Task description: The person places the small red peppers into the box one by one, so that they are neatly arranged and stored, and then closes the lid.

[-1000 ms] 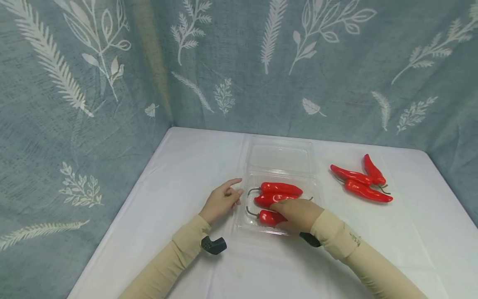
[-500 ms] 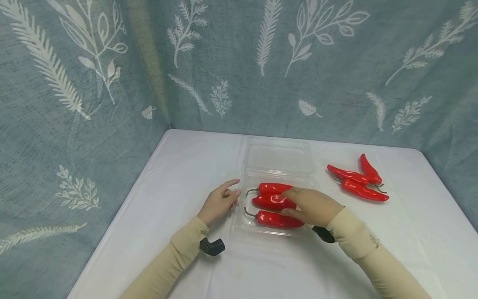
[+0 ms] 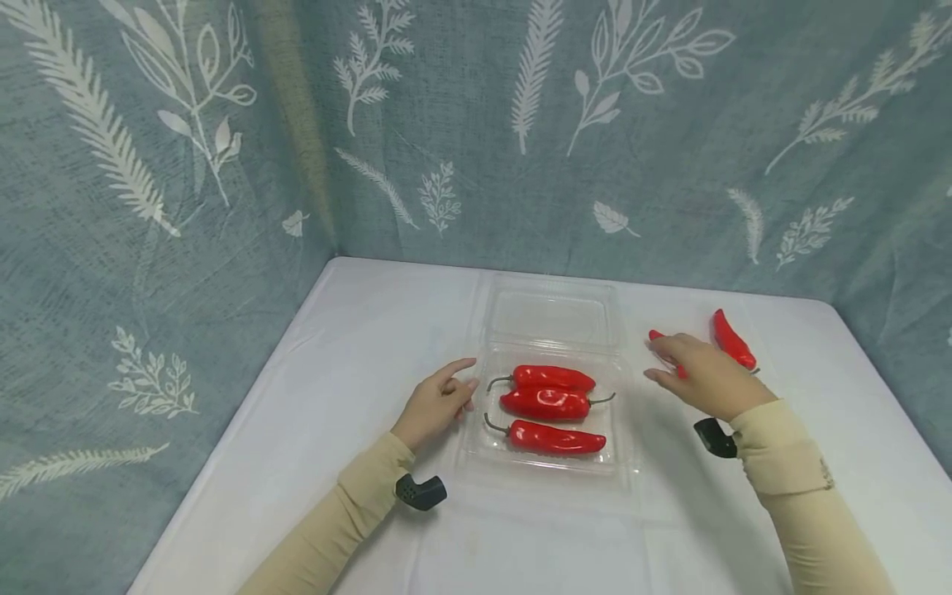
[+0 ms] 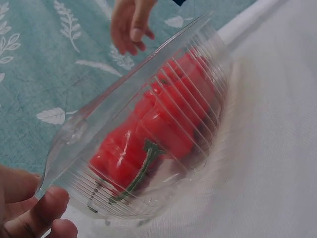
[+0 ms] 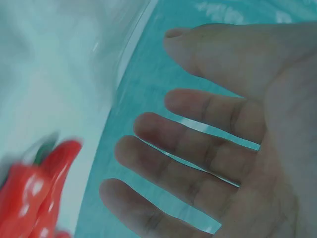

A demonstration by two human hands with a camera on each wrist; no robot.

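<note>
A clear plastic clamshell container (image 3: 621, 450) lies open on the white cloth, its base holding three red chili peppers (image 3: 558, 438) with stems. Beside its left edge rests my left hand (image 3: 435, 406), index finger and thumb apart and pointing at the rim. In the left wrist view the left fingertips (image 4: 55, 201) come right at the container's corner. Off to the right, my right hand (image 3: 710, 376) hovers with spread fingers over the loose peppers, holding nothing. One loose red pepper (image 3: 732, 339) shows behind it; another pepper (image 3: 656, 335) peeks past the fingers. The hand hides the rest.
The clear lid (image 3: 550, 314) is folded back flat behind the base. A white-covered table (image 3: 387, 322) ends at a blue-green leaf-patterned curtain (image 3: 491, 190) at the back and left. A small black device (image 3: 421, 492) is strapped at each wrist.
My right hand has let go of the front pepper in the container and moved right, over the loose peppers. The left hand has stayed at the container's edge.
</note>
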